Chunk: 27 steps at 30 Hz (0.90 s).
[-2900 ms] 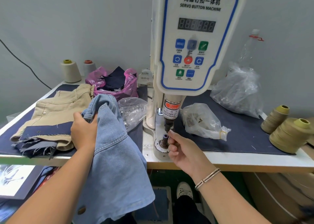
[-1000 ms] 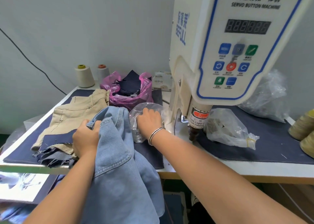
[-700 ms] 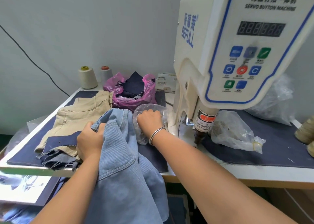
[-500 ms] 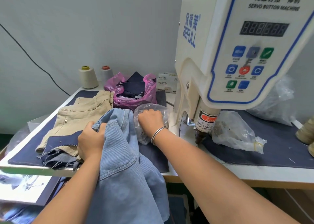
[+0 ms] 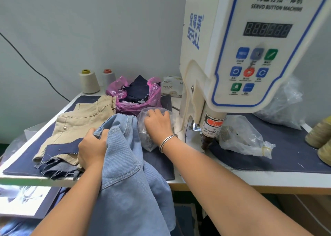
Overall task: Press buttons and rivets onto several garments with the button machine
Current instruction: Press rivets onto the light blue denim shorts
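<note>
A light blue denim garment (image 5: 125,164) hangs over the table's front edge, bunched at the top. My left hand (image 5: 92,148) grips its upper edge. My right hand (image 5: 157,124), a bracelet on its wrist, reaches into a clear plastic bag of small metal parts (image 5: 148,139) lying left of the button machine; its fingertips are hidden in the bag. The white servo button machine (image 5: 232,56) towers at the right, its punch (image 5: 208,137) pointing down at the table.
Beige trousers (image 5: 80,117) and dark blue fabric scraps (image 5: 59,162) lie at the left. A pink bag of dark cloth (image 5: 136,96), two thread cones (image 5: 88,80) and a small box stand behind. More clear bags (image 5: 240,137) and yellow thread cones (image 5: 318,135) sit right.
My right hand left the machine's lower die and moved left into the clear bag of parts, where it stays. My left hand keeps its grip on the denim garment.
</note>
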Each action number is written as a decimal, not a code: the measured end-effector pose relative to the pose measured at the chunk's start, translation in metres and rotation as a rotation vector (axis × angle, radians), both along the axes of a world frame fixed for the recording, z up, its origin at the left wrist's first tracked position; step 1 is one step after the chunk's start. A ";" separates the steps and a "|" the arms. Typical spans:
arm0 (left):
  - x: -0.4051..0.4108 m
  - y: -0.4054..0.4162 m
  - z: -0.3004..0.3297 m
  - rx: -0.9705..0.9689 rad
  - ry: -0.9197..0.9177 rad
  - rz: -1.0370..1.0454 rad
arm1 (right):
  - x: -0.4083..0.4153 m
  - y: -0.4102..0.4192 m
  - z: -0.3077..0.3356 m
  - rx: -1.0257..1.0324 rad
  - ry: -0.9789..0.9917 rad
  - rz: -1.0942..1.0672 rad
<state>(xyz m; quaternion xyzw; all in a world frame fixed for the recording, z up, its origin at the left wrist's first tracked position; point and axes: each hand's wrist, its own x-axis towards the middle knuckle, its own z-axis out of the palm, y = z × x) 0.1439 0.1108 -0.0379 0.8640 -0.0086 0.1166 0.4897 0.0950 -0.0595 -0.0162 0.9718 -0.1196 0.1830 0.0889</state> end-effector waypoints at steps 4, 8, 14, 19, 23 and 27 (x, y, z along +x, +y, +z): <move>-0.001 0.000 0.001 0.006 0.007 0.006 | -0.024 0.008 0.005 0.164 -0.105 0.014; 0.003 0.000 0.000 0.011 0.003 -0.001 | -0.086 0.025 0.015 0.598 -0.354 0.136; 0.003 0.000 -0.002 0.018 -0.005 0.000 | -0.212 0.018 -0.005 1.132 -0.535 -0.028; 0.001 0.000 -0.001 0.017 -0.017 -0.004 | -0.230 -0.023 -0.020 1.396 -0.664 -0.277; 0.001 0.001 0.001 0.004 -0.011 -0.006 | -0.211 -0.033 -0.011 1.417 -0.642 -0.217; -0.005 0.001 0.004 -0.014 -0.015 -0.020 | -0.197 -0.033 -0.007 1.349 -0.575 -0.142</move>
